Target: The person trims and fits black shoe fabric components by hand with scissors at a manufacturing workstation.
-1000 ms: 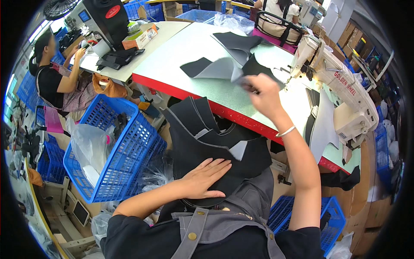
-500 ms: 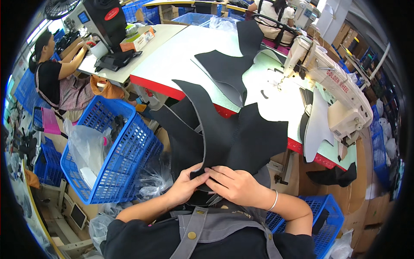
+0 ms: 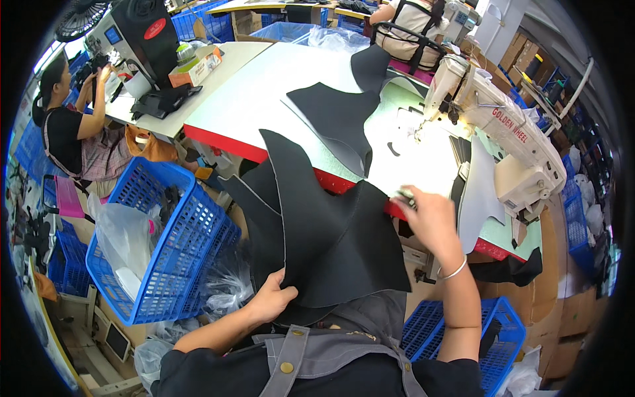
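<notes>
Sheet (image 3: 331, 231), matte black, curved-edged, supple, pinched in left hand (image 3: 272, 298).

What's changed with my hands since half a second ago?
Your right hand let go of the black fabric and moved up and right, toward the red table edge, holding a small dark object. Your left hand still holds the fabric; the sewing machine stayed put.

Free rm over tabletop (image 3: 264, 92) L; sewing mach. (image 3: 508, 122) blocks R

Red-edged worktable (image 3: 254, 86); pale table (image 3: 228, 66) adjoining left; white pillar (image 3: 503, 30) beyond, upper right.
</notes>
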`<action>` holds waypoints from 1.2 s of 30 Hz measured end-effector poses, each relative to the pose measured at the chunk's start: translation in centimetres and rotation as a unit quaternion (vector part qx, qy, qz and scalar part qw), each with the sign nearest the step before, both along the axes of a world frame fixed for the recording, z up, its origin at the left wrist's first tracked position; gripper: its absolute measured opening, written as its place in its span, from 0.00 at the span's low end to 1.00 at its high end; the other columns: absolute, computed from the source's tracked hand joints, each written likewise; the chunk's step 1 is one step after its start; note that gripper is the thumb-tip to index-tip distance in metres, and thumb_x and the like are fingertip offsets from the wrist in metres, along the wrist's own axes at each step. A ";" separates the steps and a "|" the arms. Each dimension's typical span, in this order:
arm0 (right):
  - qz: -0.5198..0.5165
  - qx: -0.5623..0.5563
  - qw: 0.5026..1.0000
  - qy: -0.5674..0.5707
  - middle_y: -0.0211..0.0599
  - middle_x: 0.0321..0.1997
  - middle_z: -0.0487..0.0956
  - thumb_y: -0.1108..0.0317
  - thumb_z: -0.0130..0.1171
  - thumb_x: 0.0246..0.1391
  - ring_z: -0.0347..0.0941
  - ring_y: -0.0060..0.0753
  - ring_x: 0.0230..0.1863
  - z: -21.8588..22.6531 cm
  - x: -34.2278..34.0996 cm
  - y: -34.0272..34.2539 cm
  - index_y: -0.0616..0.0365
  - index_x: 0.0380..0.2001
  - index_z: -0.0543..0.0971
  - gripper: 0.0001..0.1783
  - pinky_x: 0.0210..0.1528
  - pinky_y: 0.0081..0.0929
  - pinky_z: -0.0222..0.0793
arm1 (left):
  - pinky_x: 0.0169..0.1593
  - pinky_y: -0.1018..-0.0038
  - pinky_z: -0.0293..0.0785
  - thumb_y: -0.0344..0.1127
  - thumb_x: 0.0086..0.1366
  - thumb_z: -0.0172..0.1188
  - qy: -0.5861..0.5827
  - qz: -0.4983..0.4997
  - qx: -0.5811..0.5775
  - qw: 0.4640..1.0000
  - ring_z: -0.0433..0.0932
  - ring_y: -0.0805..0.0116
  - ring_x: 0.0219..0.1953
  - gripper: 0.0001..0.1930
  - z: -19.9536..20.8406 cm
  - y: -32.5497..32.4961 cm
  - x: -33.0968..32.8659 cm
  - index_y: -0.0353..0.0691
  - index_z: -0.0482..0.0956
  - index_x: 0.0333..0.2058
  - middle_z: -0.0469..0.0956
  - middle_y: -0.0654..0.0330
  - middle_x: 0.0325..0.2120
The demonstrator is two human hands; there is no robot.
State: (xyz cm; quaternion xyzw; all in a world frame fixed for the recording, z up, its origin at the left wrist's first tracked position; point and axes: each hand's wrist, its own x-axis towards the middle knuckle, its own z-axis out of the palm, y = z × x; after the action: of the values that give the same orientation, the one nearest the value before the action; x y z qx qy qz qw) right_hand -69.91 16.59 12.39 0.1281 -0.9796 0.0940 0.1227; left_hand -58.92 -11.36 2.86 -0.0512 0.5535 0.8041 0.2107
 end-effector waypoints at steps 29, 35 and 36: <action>0.196 -0.092 0.972 0.086 0.36 0.25 0.74 0.64 0.63 0.45 0.73 0.39 0.25 -4.0 -8.4 -3.0 0.57 0.36 0.72 0.16 0.29 0.30 0.68 | 0.58 0.77 0.58 0.19 0.53 0.44 0.014 -0.107 -0.009 0.994 0.65 0.72 0.54 0.28 0.6 -0.6 -0.3 0.30 0.63 0.56 0.69 0.59 0.52; 0.057 -0.076 0.980 0.177 0.46 0.33 0.76 0.58 0.63 0.44 0.73 0.50 0.33 -4.5 -13.9 -4.3 0.60 0.43 0.72 0.25 0.35 0.39 0.69 | 0.55 0.77 0.64 0.29 0.62 0.50 -0.021 -0.080 0.130 0.988 0.69 0.73 0.51 0.21 0.4 0.2 -0.7 0.31 0.66 0.54 0.72 0.58 0.49; 0.029 -0.030 0.987 0.153 0.48 0.32 0.76 0.60 0.61 0.44 0.73 0.52 0.34 -5.0 -15.2 -4.6 0.61 0.42 0.73 0.23 0.36 0.42 0.68 | 0.55 0.78 0.65 0.33 0.65 0.50 -0.090 -0.055 0.154 0.983 0.70 0.72 0.50 0.21 0.5 0.3 -0.8 0.30 0.66 0.54 0.73 0.58 0.48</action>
State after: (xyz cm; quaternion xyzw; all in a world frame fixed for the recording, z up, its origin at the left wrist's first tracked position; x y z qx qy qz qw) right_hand -85.09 11.94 7.44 0.1654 -0.9420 0.1061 0.2722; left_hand -59.70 -11.08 3.40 -0.0598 0.4041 0.8590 0.3086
